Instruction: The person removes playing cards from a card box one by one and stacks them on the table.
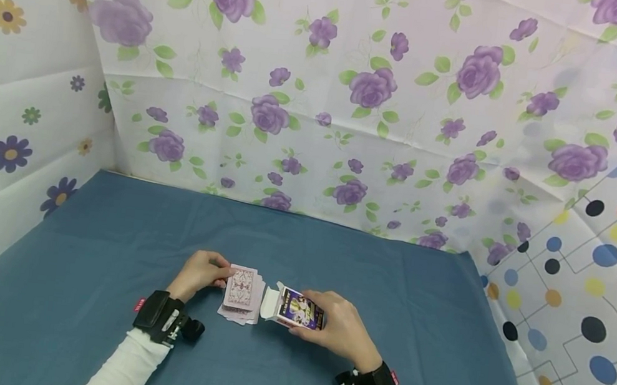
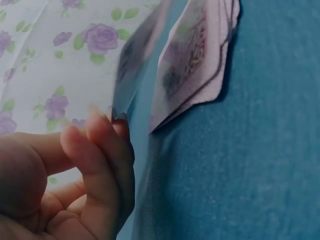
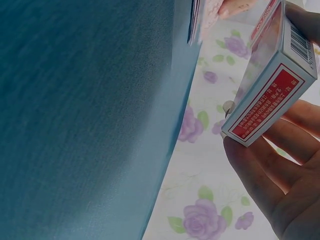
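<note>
In the head view my left hand (image 1: 202, 275) pinches the left edge of a playing card (image 1: 241, 287) with a red back pattern. That card is raised over a loose pile of playing cards (image 1: 239, 318); the left wrist view shows a gap between the lifted card (image 2: 137, 55) and the pile (image 2: 192, 60). My right hand (image 1: 337, 322) grips a card box (image 1: 300, 309) with a dark, colourful front, thumb on one side and fingers on the other. The box's white flap stands open toward the pile. A barcode and red panel show on the box (image 3: 270, 102) in the right wrist view.
A blue cloth (image 1: 258, 237) covers the table. Behind it hangs a white curtain with purple flowers (image 1: 315, 124); a flowered sheet (image 1: 16, 124) flanks the left side and a dotted sheet (image 1: 602, 299) the right. Both wrists wear black camera straps.
</note>
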Available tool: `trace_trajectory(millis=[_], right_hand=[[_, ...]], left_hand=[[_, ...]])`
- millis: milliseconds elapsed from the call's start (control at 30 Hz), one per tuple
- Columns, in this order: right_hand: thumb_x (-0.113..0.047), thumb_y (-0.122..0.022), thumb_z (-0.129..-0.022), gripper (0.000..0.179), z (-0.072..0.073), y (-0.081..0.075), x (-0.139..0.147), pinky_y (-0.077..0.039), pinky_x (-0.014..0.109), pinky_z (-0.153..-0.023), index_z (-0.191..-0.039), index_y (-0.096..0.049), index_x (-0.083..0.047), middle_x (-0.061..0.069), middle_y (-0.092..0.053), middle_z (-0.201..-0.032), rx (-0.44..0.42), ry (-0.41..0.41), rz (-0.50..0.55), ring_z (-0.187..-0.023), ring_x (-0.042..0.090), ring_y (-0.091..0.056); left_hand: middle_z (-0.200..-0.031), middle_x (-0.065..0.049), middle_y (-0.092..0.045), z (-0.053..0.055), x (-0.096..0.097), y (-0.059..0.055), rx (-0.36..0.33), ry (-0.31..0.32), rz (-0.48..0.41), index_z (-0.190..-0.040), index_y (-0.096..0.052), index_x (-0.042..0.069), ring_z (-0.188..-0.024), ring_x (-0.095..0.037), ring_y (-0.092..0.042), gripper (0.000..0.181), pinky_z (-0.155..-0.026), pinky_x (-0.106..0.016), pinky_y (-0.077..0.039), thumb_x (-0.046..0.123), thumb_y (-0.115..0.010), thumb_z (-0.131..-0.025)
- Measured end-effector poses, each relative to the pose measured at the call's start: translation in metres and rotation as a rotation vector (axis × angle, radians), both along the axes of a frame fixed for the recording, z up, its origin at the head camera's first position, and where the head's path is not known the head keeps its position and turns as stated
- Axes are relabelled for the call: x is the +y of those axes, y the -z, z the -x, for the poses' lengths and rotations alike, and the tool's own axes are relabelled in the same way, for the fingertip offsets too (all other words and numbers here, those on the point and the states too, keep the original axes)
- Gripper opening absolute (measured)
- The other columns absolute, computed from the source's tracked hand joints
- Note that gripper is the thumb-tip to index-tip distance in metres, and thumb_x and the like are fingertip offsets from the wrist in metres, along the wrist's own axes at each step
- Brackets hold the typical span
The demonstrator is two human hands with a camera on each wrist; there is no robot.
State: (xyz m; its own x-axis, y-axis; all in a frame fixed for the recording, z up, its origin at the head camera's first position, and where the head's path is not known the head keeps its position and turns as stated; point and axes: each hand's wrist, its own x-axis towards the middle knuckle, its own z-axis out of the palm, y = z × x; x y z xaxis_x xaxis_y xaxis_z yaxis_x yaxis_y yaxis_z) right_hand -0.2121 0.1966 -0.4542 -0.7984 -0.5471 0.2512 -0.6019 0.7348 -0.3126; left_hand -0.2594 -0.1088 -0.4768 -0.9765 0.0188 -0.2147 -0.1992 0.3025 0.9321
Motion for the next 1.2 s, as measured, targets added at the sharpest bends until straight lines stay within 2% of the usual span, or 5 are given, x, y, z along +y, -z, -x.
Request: trace_trajectory(millis=[267,500,900,1067,1200], right_hand=[[-0.056,-0.075,-0.077,0.066,0.000,0.000,-0.001,-0.045,0.022,-0.070,-0.128,-0.062,-0.017,0.001,-0.069,-0.114,-0.014,0.001,0.000,-0.089,0.007,-0.059],[-0.057,-0.074,-0.077,0.066,0.000,0.000,-0.002,-0.044,0.021,-0.069,-0.129,-0.062,-0.017,0.001,-0.069,-0.113,-0.014,0.000,0.000,-0.087,0.006,-0.058],[-0.058,-0.073,-0.078,0.066,0.000,-0.001,-0.003,-0.044,0.020,-0.069,-0.128,-0.062,-0.017,0.000,-0.069,-0.113,-0.015,0.004,-0.016,-0.087,0.006,-0.058],[-0.058,-0.073,-0.078,0.066,0.000,-0.002,-0.003,-0.045,0.021,-0.070,-0.128,-0.062,-0.017,0.000,-0.069,-0.114,-0.005,0.005,-0.015,-0.088,0.007,-0.059],[-0.055,-0.075,-0.076,0.065,0.001,-0.005,-0.004,-0.046,0.022,-0.070,-0.128,-0.063,-0.017,0.000,-0.069,-0.113,0.014,0.010,-0.004,-0.089,0.007,-0.061]], left_hand=[[-0.075,-0.010,-0.066,0.002,0.002,0.006,0.035,-0.037,0.124,-0.090,-0.070,-0.005,-0.058,-0.014,-0.060,0.012,-0.056,-0.027,-0.047,0.006,-0.069,-0.086],[-0.071,-0.012,-0.067,-0.002,0.005,0.005,0.072,-0.024,0.252,-0.082,-0.070,-0.003,-0.057,-0.014,-0.062,0.008,-0.054,-0.027,-0.047,0.005,-0.070,-0.085],[-0.065,-0.010,-0.065,-0.005,0.006,0.004,0.110,-0.003,0.318,-0.078,-0.067,-0.001,-0.055,-0.015,-0.059,0.014,-0.052,-0.025,-0.041,0.011,-0.071,-0.086],[-0.069,-0.012,-0.065,-0.010,0.007,-0.008,0.184,0.083,0.326,-0.088,-0.068,-0.002,-0.059,-0.019,-0.059,0.019,-0.056,-0.028,-0.042,0.016,-0.064,-0.093],[-0.085,-0.016,-0.068,-0.015,0.013,-0.031,0.226,0.218,0.171,-0.102,-0.067,-0.001,-0.073,-0.027,-0.065,0.020,-0.068,-0.037,-0.052,0.016,-0.060,-0.096]])
